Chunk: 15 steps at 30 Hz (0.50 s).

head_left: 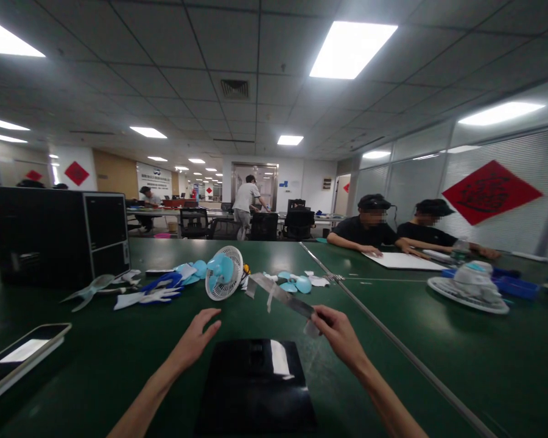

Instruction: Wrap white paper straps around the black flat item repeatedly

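My right hand [338, 331] is closed on the near end of a long grey strip, a steel ruler [283, 294] with bits of tape hanging from it, held slanting up and to the left above the green table [119, 359]. Held out flat, fingers together and empty, my left hand [196, 337] hovers just above the far left corner of a black glossy box [256, 383]. Beyond the hands stands a small white fan [223, 272] with light blue blades, facing left.
A black computer case [59, 234] stands at the left. A phone [21, 359] lies at the near left. Loose blue fan parts and gloves [164, 283] lie by the fan. Two people sit at the right; a white fan guard [470, 286] lies before them.
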Available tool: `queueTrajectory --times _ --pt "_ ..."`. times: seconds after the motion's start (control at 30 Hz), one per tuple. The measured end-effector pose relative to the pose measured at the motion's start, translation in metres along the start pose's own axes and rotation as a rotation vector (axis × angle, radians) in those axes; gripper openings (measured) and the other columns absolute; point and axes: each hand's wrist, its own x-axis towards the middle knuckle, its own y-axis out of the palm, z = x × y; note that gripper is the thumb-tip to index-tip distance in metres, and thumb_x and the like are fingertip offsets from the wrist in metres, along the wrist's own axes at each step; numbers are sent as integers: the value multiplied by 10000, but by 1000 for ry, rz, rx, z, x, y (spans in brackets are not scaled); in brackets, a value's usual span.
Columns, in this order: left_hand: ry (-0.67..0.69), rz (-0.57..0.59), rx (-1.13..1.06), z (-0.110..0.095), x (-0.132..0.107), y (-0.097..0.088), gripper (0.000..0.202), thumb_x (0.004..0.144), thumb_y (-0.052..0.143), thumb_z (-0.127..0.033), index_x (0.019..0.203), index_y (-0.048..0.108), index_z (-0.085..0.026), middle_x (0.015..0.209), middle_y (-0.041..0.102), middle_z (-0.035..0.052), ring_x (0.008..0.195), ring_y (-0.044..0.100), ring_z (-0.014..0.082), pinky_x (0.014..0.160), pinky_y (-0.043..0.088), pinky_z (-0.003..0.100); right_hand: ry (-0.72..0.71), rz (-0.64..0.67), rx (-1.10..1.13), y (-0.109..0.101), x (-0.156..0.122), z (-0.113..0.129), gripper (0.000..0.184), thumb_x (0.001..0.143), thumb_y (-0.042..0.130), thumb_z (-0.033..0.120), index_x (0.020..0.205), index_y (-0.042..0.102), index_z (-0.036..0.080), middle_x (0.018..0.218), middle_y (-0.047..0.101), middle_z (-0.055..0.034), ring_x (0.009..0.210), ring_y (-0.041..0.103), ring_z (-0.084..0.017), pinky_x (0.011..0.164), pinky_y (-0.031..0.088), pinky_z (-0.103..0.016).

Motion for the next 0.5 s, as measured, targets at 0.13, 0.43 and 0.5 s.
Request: queueTrajectory --times 0.13,0.43,0.5 --pt "20 -149 -205 0 6 -4 588 846 399 -615 1239 557 -207 1316 554 83 1262 454 255 1090 313 421 34 149 222 9 -2 2 281 817 579 415 809 668 149 695 584 -7 636 512 -143 572 405 -246" --pt "-77 68 -356 -32 -9 -15 562 835 427 -630 1049 660 -166 875 696 44 810 616 204 732 462 301 148 327 321 30 -7 1 235 795 619 370 808 674 142 704 616 1 634 516 -133 586 377 -244" --pt "-72 65 -289 -37 -11 -16 499 813 480 -602 939 682 -164 808 677 26 758 597 192 687 445 283 160 342 294 33 -8 3 233 793 613 364 818 669 139 736 638 -9 662 538 -141 611 389 -250"
